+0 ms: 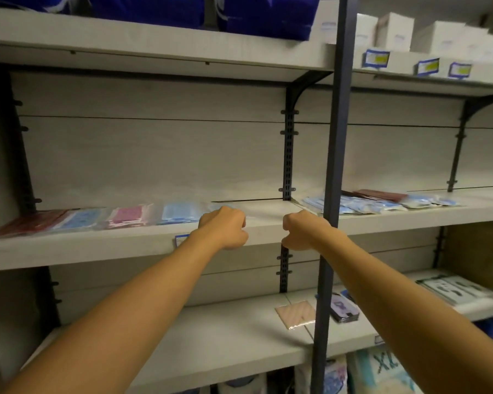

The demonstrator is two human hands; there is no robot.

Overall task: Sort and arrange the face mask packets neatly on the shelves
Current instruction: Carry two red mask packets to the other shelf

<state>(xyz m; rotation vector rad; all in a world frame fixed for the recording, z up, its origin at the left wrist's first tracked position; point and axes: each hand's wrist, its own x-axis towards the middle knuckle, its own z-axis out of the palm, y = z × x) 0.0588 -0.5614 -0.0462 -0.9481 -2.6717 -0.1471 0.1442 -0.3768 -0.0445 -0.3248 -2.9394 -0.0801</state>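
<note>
Both forearms reach up from six o'clock and I see my left hand (224, 227) and right hand (302, 230) curled into empty fists at the middle shelf (125, 245) edge, mask packets (125, 217) rowed at nine o'clock, more packets (382, 201) heaped at two.

Pale grey wood-grain shelving boards (143, 245) are spanning the wall, resting on dark slotted metal uprights (288, 155) with curved brackets. A dark grey steel post (335, 166) is standing in front. Dim light is falling on matching back panels (154, 155).
</note>
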